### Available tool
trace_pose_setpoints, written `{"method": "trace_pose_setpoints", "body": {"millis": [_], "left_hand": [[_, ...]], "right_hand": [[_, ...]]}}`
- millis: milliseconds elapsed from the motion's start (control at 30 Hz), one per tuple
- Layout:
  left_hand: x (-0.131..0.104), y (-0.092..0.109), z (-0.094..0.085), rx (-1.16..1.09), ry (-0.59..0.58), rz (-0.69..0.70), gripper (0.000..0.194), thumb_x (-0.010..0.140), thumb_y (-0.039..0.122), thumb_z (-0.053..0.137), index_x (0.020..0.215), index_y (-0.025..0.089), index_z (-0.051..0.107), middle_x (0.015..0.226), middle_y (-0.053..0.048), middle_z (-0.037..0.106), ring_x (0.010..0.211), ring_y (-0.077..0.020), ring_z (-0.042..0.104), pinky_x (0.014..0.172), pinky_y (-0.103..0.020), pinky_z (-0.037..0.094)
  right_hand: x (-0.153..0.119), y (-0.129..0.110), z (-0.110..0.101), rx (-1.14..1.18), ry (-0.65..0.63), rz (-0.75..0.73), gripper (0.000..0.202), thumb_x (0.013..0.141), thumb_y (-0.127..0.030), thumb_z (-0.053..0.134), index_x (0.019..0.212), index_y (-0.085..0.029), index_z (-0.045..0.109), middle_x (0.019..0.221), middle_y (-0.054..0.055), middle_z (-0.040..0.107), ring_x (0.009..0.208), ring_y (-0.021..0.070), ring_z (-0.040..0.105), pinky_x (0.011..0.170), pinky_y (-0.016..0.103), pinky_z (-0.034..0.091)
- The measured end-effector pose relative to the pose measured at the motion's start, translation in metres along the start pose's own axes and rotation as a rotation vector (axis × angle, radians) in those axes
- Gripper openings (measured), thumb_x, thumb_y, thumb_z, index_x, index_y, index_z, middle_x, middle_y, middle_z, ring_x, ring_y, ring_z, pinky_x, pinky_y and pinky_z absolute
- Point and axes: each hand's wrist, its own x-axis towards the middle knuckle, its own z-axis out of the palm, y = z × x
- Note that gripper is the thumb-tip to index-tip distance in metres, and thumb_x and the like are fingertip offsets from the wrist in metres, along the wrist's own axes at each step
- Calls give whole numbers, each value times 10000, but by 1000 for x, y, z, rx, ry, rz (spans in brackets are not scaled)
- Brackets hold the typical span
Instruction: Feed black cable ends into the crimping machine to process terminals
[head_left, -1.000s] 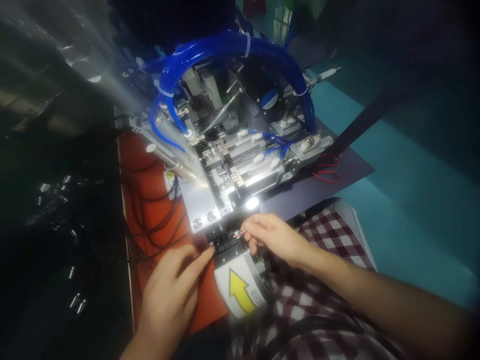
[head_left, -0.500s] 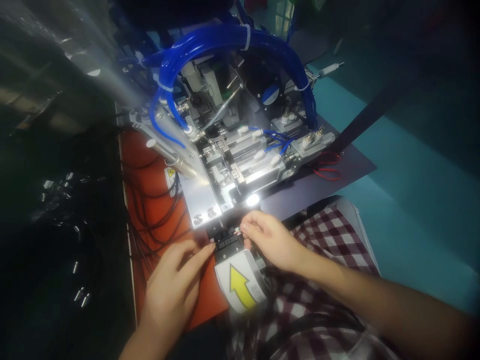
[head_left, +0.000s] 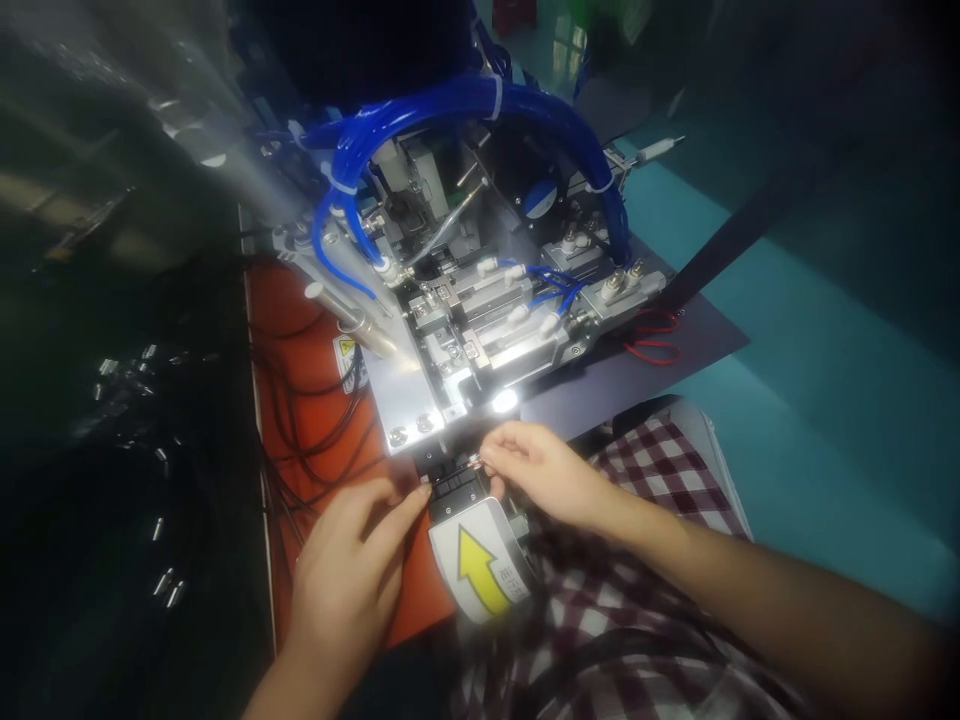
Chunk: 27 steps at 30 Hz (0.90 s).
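At the front of the machine is a small black slotted fixture [head_left: 453, 482], and both my hands are at it. My left hand [head_left: 349, 570] comes in from the left, thumb and forefinger closed together at the fixture's left end; whatever lies between those tips is too small to make out. On the other side, my right hand [head_left: 541, 470] pinches a tiny part with thin reddish and white ends [head_left: 474, 461], held at the fixture's right end. Below the fixture sits a curved white cover [head_left: 480, 560] bearing a yellow arrow.
Just beyond my hands stands a metal machine [head_left: 495, 330] with cylinders and a bright lamp [head_left: 505, 400]. A thick blue hose bundle [head_left: 420, 105] arches over it. Black cables [head_left: 300, 430] cross the orange surface [head_left: 409, 620] at left. A grey plate [head_left: 697, 335] juts out right.
The whole view has shifted slightly, with the machine's upper part sitting a little lower in the picture. Both hands keep their places at the black fixture.
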Motion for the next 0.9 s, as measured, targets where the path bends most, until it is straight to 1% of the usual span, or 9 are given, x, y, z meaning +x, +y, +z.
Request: {"method": "trace_pose_setpoints", "body": {"millis": [100,167,300,433,567,633,733,800,900], "left_hand": [[-1,0,0,-10,-4,-9,408,838,-52,490,1170,170,569,992,-85,519,884,-197,515,730,-313,438],[-2,0,1,-10,-13,-12,413,838,-50,490,1177,174,568,993,-85,518,881,-200,511,728,-317,434],[-2,-2,3,-22,-9,-14,406,836,-45,506,1170,176,575,989,-82,518,878,-196,511,736,-317,427],[-3,-2,3,-47,5,-14,421,830,-53,514,1173,181,578,993,-80,521,886,-194,517,751,-317,429],[-3,-2,3,-53,2,-33,407,840,-41,504,1166,189,584,989,-74,521,891,-193,522,754,-313,432],[-4,-2,4,-53,-1,-34,392,845,-33,504,1159,186,588,991,-75,521,893,-193,523,755,-313,432],[-4,-2,5,-58,-2,-36,389,842,-32,512,1159,179,590,993,-77,521,895,-193,523,759,-314,432],[-5,-2,5,-62,-3,-39,396,838,-35,518,1165,176,591,989,-78,523,893,-192,523,759,-315,433],[-6,-2,5,-59,5,-42,399,835,-37,523,1167,172,592,983,-79,526,884,-191,525,755,-317,435]], "right_hand": [[1,2,-3,77,23,-12,159,933,-195,444,823,-157,553,733,-8,610,557,98,594,593,237,437],[0,5,-5,56,57,-36,162,934,-182,425,841,-158,556,788,-4,607,539,89,592,579,238,432],[-1,10,-5,-69,31,-71,232,958,-289,424,789,-174,536,661,-28,572,551,112,578,611,262,437],[-1,9,-3,-162,31,-109,311,951,-381,443,700,-197,458,554,-60,473,523,112,503,553,247,400],[0,8,2,-223,78,-173,281,937,-333,470,690,-199,454,569,-66,415,524,101,422,514,238,336],[0,7,3,-257,99,-205,263,939,-298,458,696,-197,461,586,-60,424,543,103,418,518,240,328],[-1,7,4,-336,173,-258,238,920,-265,477,694,-191,479,617,-47,452,575,108,427,536,244,335],[-1,7,3,-310,171,-234,218,899,-269,505,699,-184,507,621,-44,467,566,106,431,529,243,339],[0,5,1,-127,76,-114,179,883,-288,522,752,-170,552,625,-46,490,530,96,440,495,228,350]]}}
